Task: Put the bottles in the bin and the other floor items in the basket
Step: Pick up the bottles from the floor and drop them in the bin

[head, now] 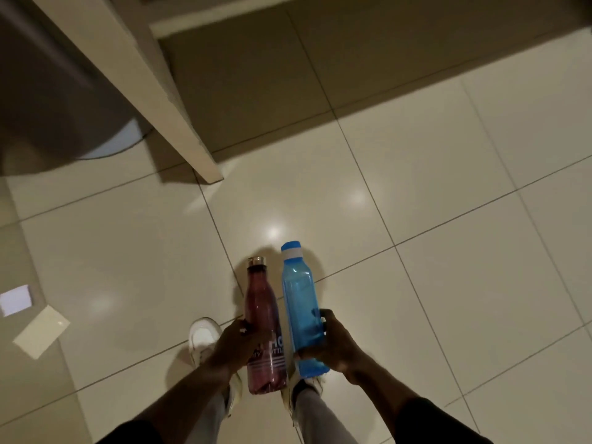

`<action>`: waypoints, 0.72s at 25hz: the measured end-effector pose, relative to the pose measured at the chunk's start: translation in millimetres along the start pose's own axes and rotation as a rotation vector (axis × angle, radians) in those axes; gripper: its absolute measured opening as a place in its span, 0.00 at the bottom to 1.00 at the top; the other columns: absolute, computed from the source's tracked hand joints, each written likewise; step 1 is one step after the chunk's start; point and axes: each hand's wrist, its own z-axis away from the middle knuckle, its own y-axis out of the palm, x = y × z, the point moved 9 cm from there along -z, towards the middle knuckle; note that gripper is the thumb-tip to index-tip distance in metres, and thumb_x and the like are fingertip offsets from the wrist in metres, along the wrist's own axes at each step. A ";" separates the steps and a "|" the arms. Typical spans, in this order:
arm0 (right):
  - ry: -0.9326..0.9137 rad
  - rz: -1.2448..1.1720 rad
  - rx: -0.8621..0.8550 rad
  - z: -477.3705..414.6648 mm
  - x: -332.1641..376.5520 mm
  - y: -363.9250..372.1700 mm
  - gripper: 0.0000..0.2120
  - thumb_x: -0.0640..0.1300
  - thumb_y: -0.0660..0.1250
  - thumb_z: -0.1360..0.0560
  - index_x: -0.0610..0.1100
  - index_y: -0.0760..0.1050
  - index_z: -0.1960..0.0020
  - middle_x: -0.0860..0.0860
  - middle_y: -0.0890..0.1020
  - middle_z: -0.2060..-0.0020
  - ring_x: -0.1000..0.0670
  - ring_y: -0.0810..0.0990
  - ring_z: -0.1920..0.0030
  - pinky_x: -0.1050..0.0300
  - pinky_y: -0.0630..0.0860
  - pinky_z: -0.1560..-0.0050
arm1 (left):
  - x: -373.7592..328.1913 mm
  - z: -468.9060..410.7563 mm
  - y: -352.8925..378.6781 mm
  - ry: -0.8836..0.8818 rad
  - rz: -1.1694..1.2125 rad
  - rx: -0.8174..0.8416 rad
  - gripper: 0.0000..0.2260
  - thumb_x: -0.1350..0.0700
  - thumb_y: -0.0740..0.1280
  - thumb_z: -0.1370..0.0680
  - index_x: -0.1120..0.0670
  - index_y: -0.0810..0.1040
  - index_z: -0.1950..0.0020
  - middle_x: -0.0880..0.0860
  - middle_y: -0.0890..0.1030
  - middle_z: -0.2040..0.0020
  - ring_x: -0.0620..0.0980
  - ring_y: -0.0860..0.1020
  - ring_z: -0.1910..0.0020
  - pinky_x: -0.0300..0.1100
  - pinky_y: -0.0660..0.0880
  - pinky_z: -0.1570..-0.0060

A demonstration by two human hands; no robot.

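Your left grip (235, 344) wraps the red bottle (262, 302), your right grip (330, 344) the blue bottle (299, 293), both held low on the body above the floor (416, 187); probably light, stiff, slick plastic, so squeeze mid-body firmly.

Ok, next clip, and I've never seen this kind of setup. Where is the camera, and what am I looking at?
There is no machine here. A person wears one wide camera on the head, looking down at their own hands. The left hand grips a maroon bottle and the right hand grips a blue bottle, side by side above the tiled floor. The white shoe below is the wearer's foot. At the left, a white sheet and a cream card lie on the floor.
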 end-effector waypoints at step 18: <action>-0.192 0.502 0.090 270.8 257.6 73.2 0.49 0.52 0.82 0.42 0.55 0.63 0.27 0.55 0.79 0.43 0.53 0.82 0.45 0.53 0.82 0.42 | 1.3 318.5 -185.4 0.099 0.382 -0.282 0.36 0.40 0.80 0.43 0.53 0.76 0.40 0.54 0.86 0.50 0.54 0.85 0.55 0.43 0.78 0.63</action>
